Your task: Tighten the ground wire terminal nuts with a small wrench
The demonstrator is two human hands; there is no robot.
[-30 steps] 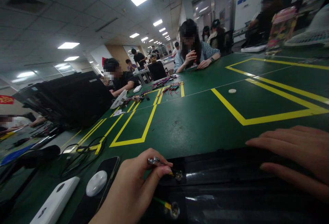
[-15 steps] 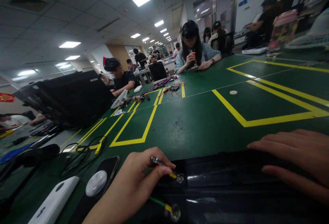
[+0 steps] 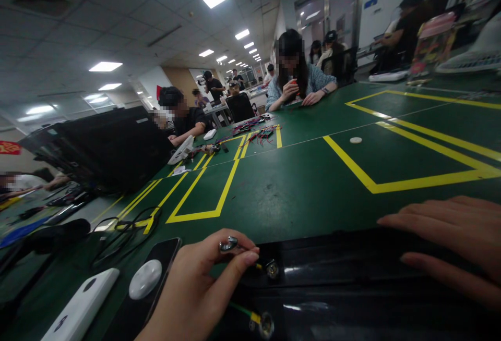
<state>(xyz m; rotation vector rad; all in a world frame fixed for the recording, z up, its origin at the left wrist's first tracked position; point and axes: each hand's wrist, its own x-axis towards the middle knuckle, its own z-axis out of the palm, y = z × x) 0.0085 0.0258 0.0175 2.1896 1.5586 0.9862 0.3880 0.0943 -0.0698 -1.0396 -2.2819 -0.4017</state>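
Left hand [image 3: 191, 286] is pinching a small metal fitting [image 3: 229, 244] between thumb and fingers [image 3: 245, 258], right beside a yellow-wired terminal [image 3: 272, 269] on the black panel [image 3: 352, 299]! Right hand [image 3: 442, 236] lies flat at the panel's edge, fingers pressed together, on the green counter [image 3: 274, 195].

Single head-worn camera, close above the green table [image 3: 297, 195], facing forward and down; left hand [image 3: 195, 291] and right hand [image 3: 442, 242] along frame bottom.
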